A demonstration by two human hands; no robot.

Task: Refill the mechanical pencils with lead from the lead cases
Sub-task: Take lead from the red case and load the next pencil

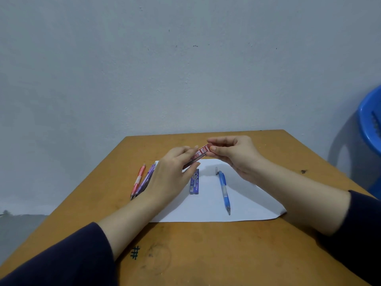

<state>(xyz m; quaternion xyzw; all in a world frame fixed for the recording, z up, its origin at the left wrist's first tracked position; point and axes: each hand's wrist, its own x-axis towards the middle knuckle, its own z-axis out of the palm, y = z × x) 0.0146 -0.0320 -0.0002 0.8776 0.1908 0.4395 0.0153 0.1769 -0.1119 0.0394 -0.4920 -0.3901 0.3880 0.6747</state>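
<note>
Both arms reach forward over the table [185,254], and the two hands meet up in the air. The left hand [171,174] shows its back. Its fingers stretch up and to the right, and fingers and thumb pinch the low end of the red case [201,154]. The right hand [237,155] is curled, and its thumb and first finger pinch the high end. So the red case slants between the hands, held off the paper [206,209].

The blue case [194,182] lies flat on the paper, just under the left fingertips. The blue pencil [223,190] lies on the paper below the right hand, with its tip toward the person. The red pencil [137,181] and the purple pencil [145,179] lie side by side on the table, left of the left hand.

The left fingers hide the low end of the red case, and the left hand covers part of the purple pencil. "2B" can be read on the red case, but the small print is too blurry. Whether its lid is open cannot be told. The dark sleeves [61,261] are cut off at the bottom, and a blue chair [371,120] is cut off far right of the right hand.
</note>
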